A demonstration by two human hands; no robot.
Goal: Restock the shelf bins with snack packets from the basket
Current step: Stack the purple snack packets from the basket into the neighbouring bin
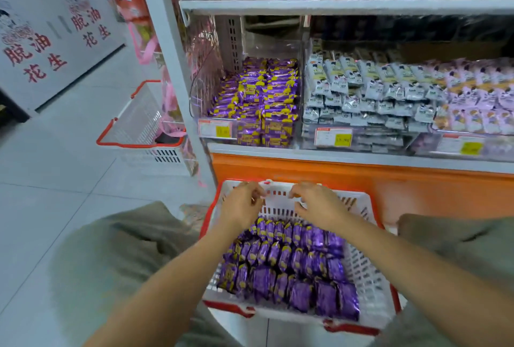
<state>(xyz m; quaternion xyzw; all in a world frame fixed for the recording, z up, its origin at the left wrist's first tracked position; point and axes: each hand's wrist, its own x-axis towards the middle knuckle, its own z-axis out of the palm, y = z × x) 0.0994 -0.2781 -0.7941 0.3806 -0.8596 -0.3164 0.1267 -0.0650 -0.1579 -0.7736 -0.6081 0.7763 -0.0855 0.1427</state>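
Left hand (241,206) and right hand (319,205) hover side by side, loosely curled, empty, with packets (278,257) in basket (368,277) beneath wrists.

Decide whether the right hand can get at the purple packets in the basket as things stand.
Probably yes: the right hand hovers over the basket, beside the purple packets, which lie uncovered with nothing between.

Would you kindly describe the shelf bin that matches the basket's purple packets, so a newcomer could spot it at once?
Find the white shelf unit with the orange base. On the shelf directly above that base, take the leftmost clear bin, beside the upright post. It alone holds shiny purple-and-yellow packets; its right-hand neighbour holds pale grey ones.
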